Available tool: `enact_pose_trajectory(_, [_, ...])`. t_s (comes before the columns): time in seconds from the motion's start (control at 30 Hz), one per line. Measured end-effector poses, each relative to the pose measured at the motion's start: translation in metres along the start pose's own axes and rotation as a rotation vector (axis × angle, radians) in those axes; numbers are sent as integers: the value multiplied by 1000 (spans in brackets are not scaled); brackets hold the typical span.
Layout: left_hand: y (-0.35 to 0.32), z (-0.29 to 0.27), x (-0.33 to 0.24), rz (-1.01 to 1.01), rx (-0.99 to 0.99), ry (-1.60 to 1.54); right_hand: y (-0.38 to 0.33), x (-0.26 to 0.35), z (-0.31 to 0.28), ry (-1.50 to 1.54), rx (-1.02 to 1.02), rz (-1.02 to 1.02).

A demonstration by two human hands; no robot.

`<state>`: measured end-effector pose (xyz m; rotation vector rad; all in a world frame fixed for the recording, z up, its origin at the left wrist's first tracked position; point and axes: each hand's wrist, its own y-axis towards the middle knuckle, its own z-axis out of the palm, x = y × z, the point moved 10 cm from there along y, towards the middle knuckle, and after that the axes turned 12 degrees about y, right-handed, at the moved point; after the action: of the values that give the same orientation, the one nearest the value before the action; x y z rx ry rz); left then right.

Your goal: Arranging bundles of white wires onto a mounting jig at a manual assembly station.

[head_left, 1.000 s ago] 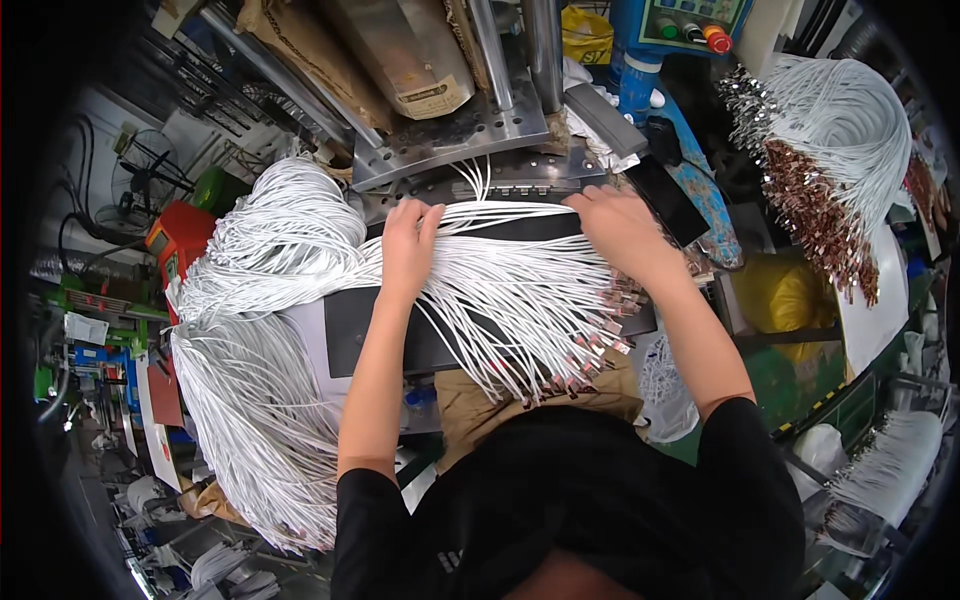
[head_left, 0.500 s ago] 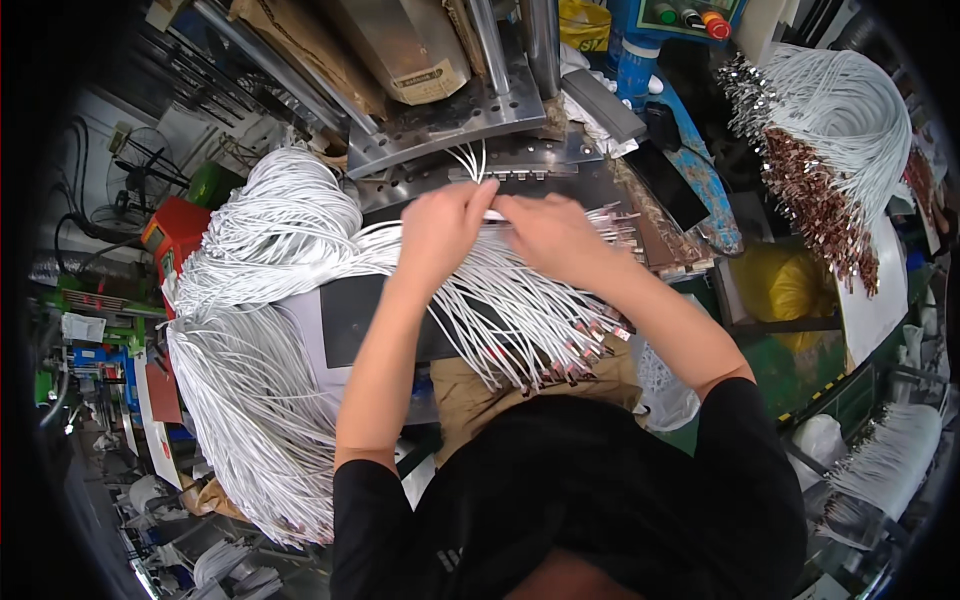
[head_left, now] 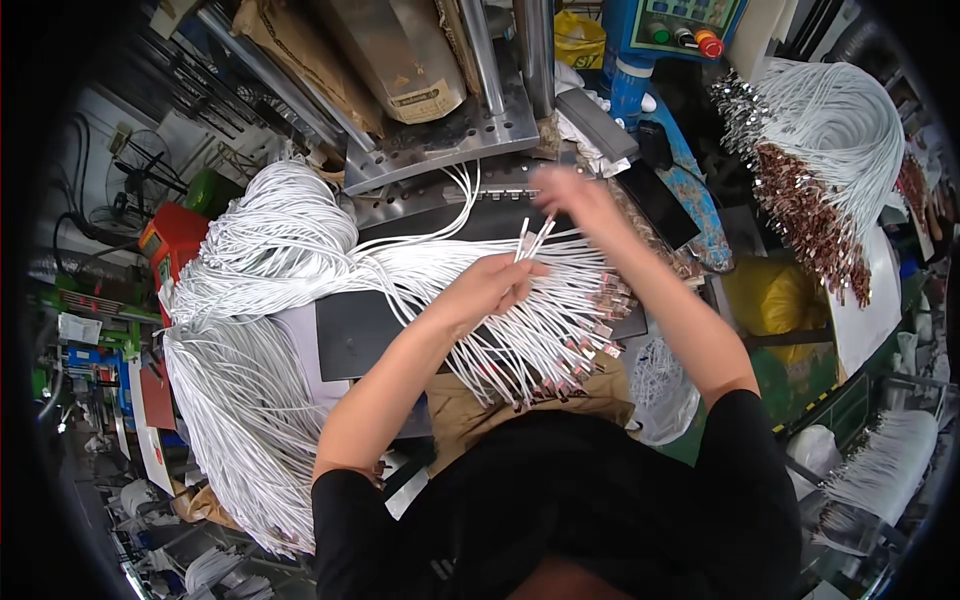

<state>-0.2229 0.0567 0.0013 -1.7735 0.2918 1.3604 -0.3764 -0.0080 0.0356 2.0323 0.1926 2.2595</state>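
A thick bundle of white cables (head_left: 420, 262) lies across the black work surface, its small metal connector ends fanned out near my lap. My left hand (head_left: 492, 286) is closed on a few white cables (head_left: 535, 240) over that fan, their short ends sticking up past the fingers. Farther back and to the right, my right hand (head_left: 578, 198) is smeared by motion, so its fingers are hard to read. It is close to the slotted metal strip (head_left: 500, 193) at the front of the press. Several separate white cables (head_left: 468, 195) loop up to the strip's left end.
The press's steel plate (head_left: 440, 150) with upright posts stands behind the strip. On the right are a black phone-like slab (head_left: 662, 207) and a blue control box (head_left: 680, 25) with buttons. Large cable coils (head_left: 270, 230) lie at left; another coil (head_left: 840, 120) hangs at right.
My hands, together at the strip before, have parted. The left came down toward me with cables in it; the right moved right. The loose cables by the press now show in full.
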Motion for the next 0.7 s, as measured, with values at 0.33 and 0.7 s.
enact_pose_trajectory(0.33, [47,-70,-8,96,-260,-404,-41,-16,45,-908,567,181])
enact_pose_trajectory(0.7, [70,-72,10,93,-312,-200,5,-7,46,-1065,302,-547])
